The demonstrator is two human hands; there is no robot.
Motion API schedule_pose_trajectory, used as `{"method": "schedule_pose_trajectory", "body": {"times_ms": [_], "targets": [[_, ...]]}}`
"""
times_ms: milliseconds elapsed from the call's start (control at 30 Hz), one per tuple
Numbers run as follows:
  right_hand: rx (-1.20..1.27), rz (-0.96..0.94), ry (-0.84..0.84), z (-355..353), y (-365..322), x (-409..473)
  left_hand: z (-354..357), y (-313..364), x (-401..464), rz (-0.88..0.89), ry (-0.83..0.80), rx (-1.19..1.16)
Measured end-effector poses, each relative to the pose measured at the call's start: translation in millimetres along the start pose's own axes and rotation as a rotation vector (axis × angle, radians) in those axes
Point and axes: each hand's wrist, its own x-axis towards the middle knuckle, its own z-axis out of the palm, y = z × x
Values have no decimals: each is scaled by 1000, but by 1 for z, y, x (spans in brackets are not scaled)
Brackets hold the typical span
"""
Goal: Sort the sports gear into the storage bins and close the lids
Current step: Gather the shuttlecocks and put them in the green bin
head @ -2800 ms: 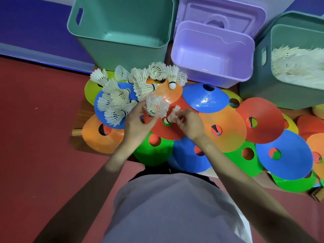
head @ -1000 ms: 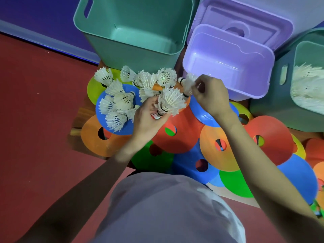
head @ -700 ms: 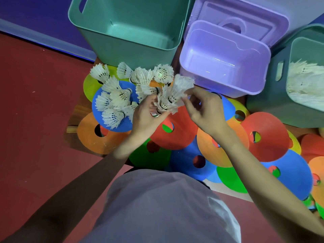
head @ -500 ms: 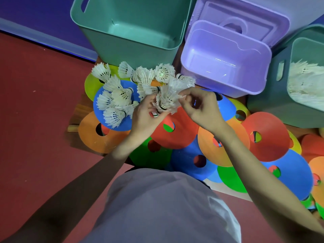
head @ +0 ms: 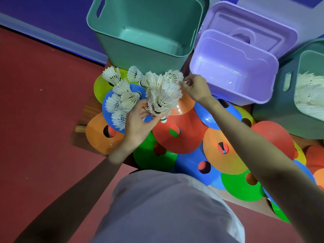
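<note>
Since half a second earlier, the right hand [head: 194, 89] had left the stack [head: 162, 98] and reached for another shuttlecock [head: 172, 77], fingers pinching at its feathers. The left hand [head: 138, 123] gripped the stack above the cones [head: 177, 135]. Step: collecting shuttlecocks; next, nest this one, then bin them. The right bin [head: 280, 106] was cut off.
</note>
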Motion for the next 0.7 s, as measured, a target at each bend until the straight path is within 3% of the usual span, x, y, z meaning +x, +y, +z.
{"method": "schedule_pose_trajectory", "body": {"times_ms": [200,400,533,600,700], "targets": [[-105,69,-13,11,-8,19,-2,1,0,3,-1,9],[17,21,204,-17,-14,-23,4,6,-2,10,-11,26],[461,43,426,-46,-8,-71,13,9,-6,8,-68,40],[643,28,446,-60,-5,-92,20,9,-7,18,-83,73],[688,20,396,-75,2,-116,35,13,-6,13,-112,132]]}}
